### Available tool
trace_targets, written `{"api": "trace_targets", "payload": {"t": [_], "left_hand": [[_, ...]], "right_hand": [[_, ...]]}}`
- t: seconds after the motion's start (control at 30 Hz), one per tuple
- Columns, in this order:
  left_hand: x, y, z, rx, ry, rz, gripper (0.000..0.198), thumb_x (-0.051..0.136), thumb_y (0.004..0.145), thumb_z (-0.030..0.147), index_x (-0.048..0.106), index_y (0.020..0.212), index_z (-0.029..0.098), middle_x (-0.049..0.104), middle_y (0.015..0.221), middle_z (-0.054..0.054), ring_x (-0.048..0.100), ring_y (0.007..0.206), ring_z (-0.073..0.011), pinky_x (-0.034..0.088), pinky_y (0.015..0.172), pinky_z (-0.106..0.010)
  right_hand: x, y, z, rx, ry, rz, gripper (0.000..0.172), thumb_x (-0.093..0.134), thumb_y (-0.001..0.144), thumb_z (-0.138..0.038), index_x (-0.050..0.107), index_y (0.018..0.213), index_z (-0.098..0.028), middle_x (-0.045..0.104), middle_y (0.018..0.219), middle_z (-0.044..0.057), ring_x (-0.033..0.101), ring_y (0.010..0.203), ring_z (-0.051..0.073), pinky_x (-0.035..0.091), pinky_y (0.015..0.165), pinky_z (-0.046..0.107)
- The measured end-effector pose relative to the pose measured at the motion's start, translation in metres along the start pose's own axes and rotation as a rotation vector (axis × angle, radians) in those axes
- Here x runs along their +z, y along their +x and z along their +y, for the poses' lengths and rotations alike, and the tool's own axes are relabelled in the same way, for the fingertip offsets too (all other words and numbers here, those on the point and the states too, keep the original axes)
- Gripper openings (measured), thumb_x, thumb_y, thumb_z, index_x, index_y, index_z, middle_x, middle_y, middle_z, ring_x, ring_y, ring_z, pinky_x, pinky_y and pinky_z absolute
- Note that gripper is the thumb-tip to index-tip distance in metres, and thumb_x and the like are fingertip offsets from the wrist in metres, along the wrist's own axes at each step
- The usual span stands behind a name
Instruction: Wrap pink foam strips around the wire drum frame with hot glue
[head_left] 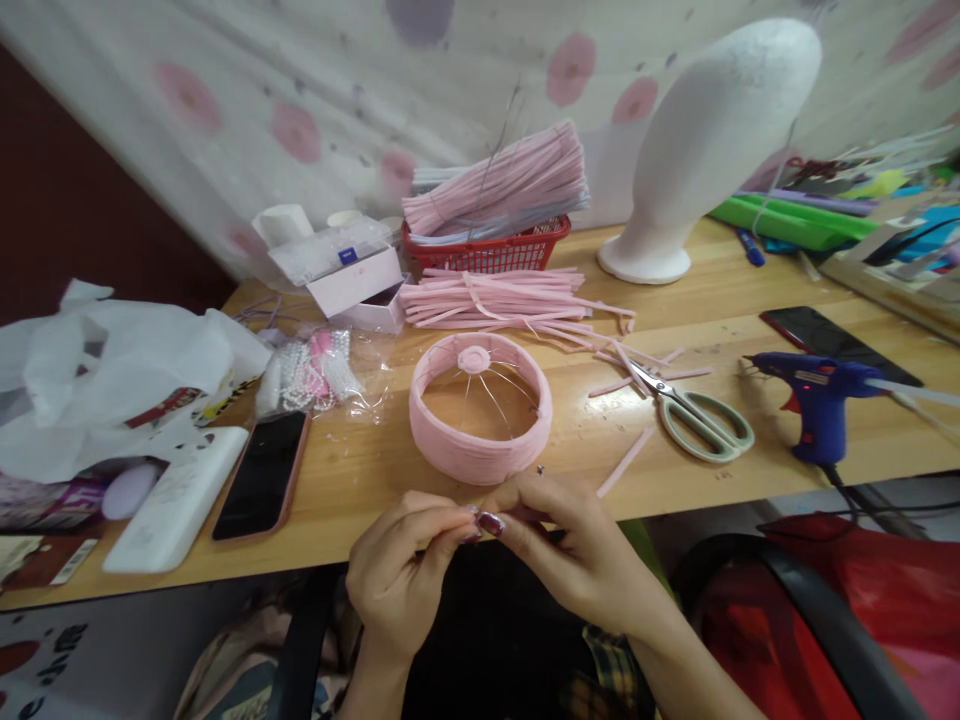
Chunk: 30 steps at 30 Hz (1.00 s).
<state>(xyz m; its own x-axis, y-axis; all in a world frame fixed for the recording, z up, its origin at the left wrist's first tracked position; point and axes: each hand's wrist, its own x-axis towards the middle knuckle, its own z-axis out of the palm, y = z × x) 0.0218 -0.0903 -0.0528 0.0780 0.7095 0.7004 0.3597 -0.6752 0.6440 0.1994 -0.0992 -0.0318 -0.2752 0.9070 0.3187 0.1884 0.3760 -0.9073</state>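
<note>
My left hand point(409, 560) and my right hand point(566, 545) meet fingertip to fingertip at the table's front edge. Both are closed in a pinch, and whatever lies between the fingers is too small or hidden to name. Just beyond them rests a pink ring-shaped band point(480, 462), with thin wires running from a small pink disc point(474, 360) at its far inner side. Behind the band lies a bundle of pink fuzzy stems point(495, 300). Scissors point(705, 420) with pale green handles lie to the right, among cut stem pieces point(626, 462).
A blue glue gun point(821, 395) stands at the right, near a dark phone point(840, 345). At the back are a red basket point(487, 258) of stems and a white foam head point(712, 150). Another phone point(262, 475), a white power strip point(176, 500) and bagged beads point(315, 370) occupy the left.
</note>
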Motion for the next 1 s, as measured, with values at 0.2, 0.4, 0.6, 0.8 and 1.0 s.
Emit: {"api": "trace_targets", "payload": {"t": [0.2,0.4,0.6,0.8,1.0], "left_hand": [[-0.003,0.004,-0.01,-0.089,-0.001,0.024,0.011,0.07,0.091,0.021,0.075,0.081,0.021,0.075,0.072,-0.002,0.069,0.065,-0.0143,0.055,0.061,-0.023],[-0.01,0.05,-0.037,-0.25,0.005,-0.076,0.008,0.075,0.085,0.024,0.079,0.079,0.021,0.074,0.071,0.0,0.061,0.055,-0.011,0.049,0.053,-0.021],[-0.013,0.074,-0.045,-0.371,-0.008,-0.304,0.019,0.065,0.09,0.031,0.081,0.088,0.02,0.066,0.058,0.003,0.048,0.043,-0.0069,0.042,0.046,-0.018],[-0.008,0.068,-0.039,-0.391,0.004,-0.458,0.027,0.058,0.096,0.035,0.079,0.093,0.019,0.062,0.054,0.004,0.046,0.043,-0.0079,0.039,0.046,-0.019],[-0.007,0.069,-0.04,-0.359,0.041,-0.499,0.027,0.055,0.097,0.031,0.075,0.083,0.019,0.063,0.052,0.004,0.05,0.044,-0.0089,0.041,0.048,-0.02]], "right_hand": [[-0.004,0.005,0.002,-0.019,-0.098,-0.003,0.013,0.058,0.099,-0.021,0.069,0.094,-0.017,0.067,0.071,-0.002,0.056,0.058,0.007,0.041,0.055,0.017],[-0.009,0.01,0.008,0.081,-0.221,0.126,0.012,0.053,0.098,-0.022,0.063,0.092,-0.018,0.056,0.062,-0.004,0.048,0.053,0.008,0.037,0.052,0.02],[0.0,0.017,0.014,0.16,-0.246,0.204,0.017,0.052,0.095,-0.025,0.061,0.083,-0.017,0.048,0.056,-0.006,0.044,0.047,0.008,0.032,0.048,0.021],[-0.001,0.011,0.015,0.249,-0.218,0.182,0.023,0.052,0.095,-0.03,0.058,0.076,-0.018,0.044,0.054,-0.006,0.04,0.048,0.009,0.029,0.048,0.022],[-0.008,0.008,0.013,0.29,-0.185,0.168,0.026,0.052,0.095,-0.033,0.057,0.075,-0.018,0.045,0.056,-0.005,0.04,0.05,0.01,0.028,0.047,0.022]]}}
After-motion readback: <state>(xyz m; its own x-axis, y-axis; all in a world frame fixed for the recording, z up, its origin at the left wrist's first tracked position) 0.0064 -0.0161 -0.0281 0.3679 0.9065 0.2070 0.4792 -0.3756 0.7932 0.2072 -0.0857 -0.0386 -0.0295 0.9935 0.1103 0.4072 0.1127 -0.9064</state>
